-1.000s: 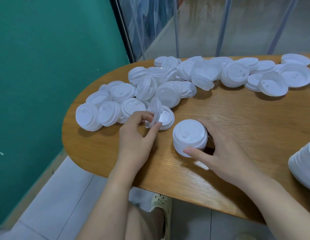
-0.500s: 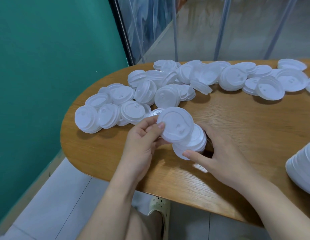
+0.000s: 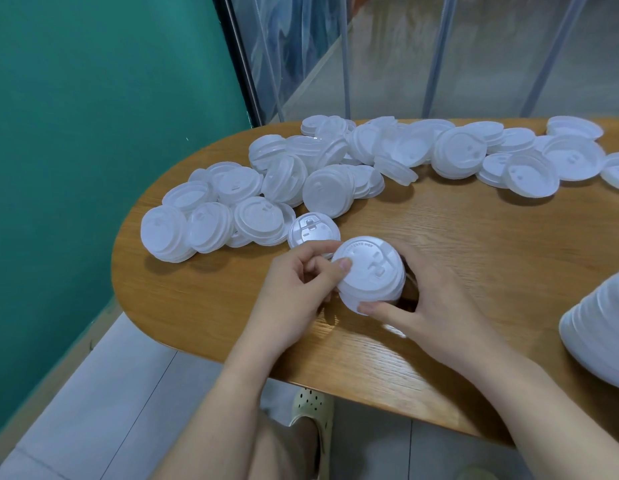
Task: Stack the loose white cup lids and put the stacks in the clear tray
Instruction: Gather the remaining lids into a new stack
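Half a second back the left hand (image 3: 294, 289) was carrying a lid tilted over the short stack; now that lid lies flat on top of the stack (image 3: 369, 273), and one upturned lid (image 3: 313, 232) shows on the wood just behind the left knuckles, where the raised lid had hidden most of it. Left thumb and fingers pinch the near-left rim of the stack, the thumb tip lying on the top lid's edge. On the other side the right hand (image 3: 436, 306) grasps the stack, its thumb along the near edge and its fingers curled round the far right side, mostly out of sight behind the lids. That stack stands upright on the oval wooden table (image 3: 474, 244), near its front edge. Behind it, loose white lids (image 3: 329, 190) spread in a wide band from the left end of the table to the right edge of the view, many overlapping or leaning on one another, some top up and some underside up. At the far right edge a tall leaning pile of white lids (image 3: 599, 334) is cut off by the frame. Left of the table rises a green wall (image 3: 93, 133), and under the table edge a pale perforated shoe (image 3: 311, 410) rests on grey floor tiles
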The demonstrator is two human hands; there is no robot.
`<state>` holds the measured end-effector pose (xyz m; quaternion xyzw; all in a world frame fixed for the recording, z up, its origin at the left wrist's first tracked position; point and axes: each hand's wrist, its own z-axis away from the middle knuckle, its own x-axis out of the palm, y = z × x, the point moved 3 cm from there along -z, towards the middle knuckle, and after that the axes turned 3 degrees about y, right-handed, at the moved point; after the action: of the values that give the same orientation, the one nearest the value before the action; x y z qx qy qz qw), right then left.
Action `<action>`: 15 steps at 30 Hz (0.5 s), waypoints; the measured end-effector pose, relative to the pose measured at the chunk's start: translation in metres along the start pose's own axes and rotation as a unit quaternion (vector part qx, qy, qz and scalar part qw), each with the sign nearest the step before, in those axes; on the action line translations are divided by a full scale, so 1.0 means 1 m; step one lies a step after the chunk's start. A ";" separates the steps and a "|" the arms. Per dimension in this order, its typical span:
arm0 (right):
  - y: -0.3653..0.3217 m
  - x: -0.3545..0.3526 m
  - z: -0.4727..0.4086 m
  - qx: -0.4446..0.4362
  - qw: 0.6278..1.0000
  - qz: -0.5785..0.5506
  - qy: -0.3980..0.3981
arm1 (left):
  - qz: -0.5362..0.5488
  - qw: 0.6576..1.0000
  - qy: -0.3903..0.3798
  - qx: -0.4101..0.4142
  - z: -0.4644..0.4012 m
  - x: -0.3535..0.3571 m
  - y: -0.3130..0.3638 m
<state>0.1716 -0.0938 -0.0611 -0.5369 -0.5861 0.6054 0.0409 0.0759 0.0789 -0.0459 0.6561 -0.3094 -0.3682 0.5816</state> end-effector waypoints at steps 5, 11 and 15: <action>0.001 0.001 0.000 0.002 1.000 -0.009 -0.003 | -0.038 0.999 -0.006 0.012 -0.002 0.001 -0.002; 0.003 0.002 0.000 0.005 1.000 -0.007 -0.002 | -0.080 0.996 -0.018 0.020 -0.004 0.003 -0.007; 0.003 0.001 0.000 0.012 1.000 -0.003 -0.001 | -0.087 0.996 -0.020 0.020 -0.004 0.003 -0.007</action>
<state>0.1726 -0.0938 -0.0643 -0.5338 -0.5808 0.6127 0.0485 0.0811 0.0797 -0.0533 0.6846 -0.2703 -0.4237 0.5280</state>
